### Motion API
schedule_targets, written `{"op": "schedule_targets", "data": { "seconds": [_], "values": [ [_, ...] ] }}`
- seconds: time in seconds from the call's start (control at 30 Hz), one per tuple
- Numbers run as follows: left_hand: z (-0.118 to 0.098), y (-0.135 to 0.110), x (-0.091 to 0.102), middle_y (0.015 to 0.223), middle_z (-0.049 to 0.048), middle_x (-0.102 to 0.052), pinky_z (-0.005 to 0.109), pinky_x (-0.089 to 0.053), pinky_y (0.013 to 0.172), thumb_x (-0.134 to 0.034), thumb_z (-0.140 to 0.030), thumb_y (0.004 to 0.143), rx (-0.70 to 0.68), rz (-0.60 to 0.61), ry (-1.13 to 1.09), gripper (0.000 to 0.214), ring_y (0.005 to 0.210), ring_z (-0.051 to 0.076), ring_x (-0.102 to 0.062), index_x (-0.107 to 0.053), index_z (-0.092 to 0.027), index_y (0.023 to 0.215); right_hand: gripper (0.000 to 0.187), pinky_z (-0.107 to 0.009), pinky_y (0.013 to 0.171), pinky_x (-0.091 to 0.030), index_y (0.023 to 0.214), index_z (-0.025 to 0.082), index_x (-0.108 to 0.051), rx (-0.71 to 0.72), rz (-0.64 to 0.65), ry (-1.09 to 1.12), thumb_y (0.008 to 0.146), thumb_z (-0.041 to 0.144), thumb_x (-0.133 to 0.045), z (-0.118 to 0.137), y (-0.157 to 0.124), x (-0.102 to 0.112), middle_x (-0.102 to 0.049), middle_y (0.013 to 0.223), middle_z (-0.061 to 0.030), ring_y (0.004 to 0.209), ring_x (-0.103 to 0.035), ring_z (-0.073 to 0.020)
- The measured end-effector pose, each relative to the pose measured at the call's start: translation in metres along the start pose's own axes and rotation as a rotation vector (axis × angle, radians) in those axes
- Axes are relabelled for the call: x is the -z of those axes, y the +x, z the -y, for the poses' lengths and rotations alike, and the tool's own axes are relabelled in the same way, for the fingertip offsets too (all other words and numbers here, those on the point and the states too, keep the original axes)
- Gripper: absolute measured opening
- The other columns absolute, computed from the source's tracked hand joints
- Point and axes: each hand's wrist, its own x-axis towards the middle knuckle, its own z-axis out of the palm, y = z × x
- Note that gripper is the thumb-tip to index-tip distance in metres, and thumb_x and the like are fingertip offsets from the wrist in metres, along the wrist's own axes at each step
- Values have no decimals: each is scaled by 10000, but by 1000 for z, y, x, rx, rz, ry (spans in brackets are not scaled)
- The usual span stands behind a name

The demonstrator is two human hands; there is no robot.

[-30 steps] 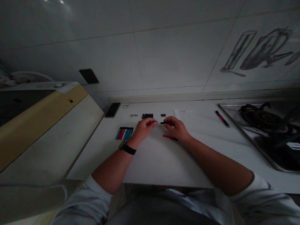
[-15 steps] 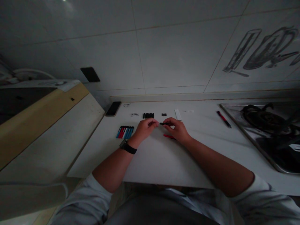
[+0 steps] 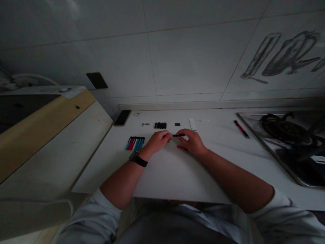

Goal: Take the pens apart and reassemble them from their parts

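My right hand (image 3: 192, 140) pinches a slim black pen part (image 3: 178, 135) whose tip points left. Close to that tip, my left hand (image 3: 159, 139) has thumb and fingers pressed together; whatever it holds is too small to make out. Under the right hand lies a red pen barrel (image 3: 181, 147), partly covered by the palm. Left of my left wrist a row of red, blue and white pen barrels (image 3: 135, 143) sits on the white counter (image 3: 175, 179). Beyond the hands are a row of black grips (image 3: 160, 125), several small springs (image 3: 145, 124) and a small dark patch of parts (image 3: 177, 124).
A white strip (image 3: 192, 124) and some clear small parts (image 3: 203, 120) lie farther back. An assembled red and black pen (image 3: 241, 129) rests beside the gas stove (image 3: 286, 145) at right. A phone (image 3: 122, 118) and a ring (image 3: 136, 114) are at the back left.
Both hands stay close together, having shifted very slightly toward me. The left fingers have curled in a little more; the black part remains in the right hand.
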Motion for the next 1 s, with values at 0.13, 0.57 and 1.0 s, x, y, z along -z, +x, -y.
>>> {"op": "schedule_targets", "data": {
  "seconds": [0.13, 0.57, 1.0],
  "values": [
    [-4, -1, 0, 763, 16, -674, 280, -468, 719, -466, -435, 1032, 17, 17, -33, 383, 742, 158, -628, -623, -183, 789, 162, -385, 908, -568, 1055, 236, -736, 51, -5, -49, 935, 191, -638, 0, 0, 2, -773, 1025, -56, 961, -723, -226],
    [-3, 1, 0, 839, 13, -687, 285, -484, 761, -541, -337, 1004, -61, -32, 7, 227, 806, 161, -627, -644, -189, 867, 185, -390, 904, -570, 1121, 237, -738, 75, 40, -152, 995, 302, -619, 2, 1, 7, -777, 1070, -73, 985, -726, -235],
    [6, 2, -1, 918, 28, -726, 315, -542, 810, -673, -267, 939, -107, -171, 48, 74, 846, 171, -676, -680, -204, 976, 335, -342, 820, -555, 1267, 233, -631, -71, 90, -99, 941, 303, -666, 3, 2, 6, -740, 989, -57, 856, -706, -203]
  ]
}}
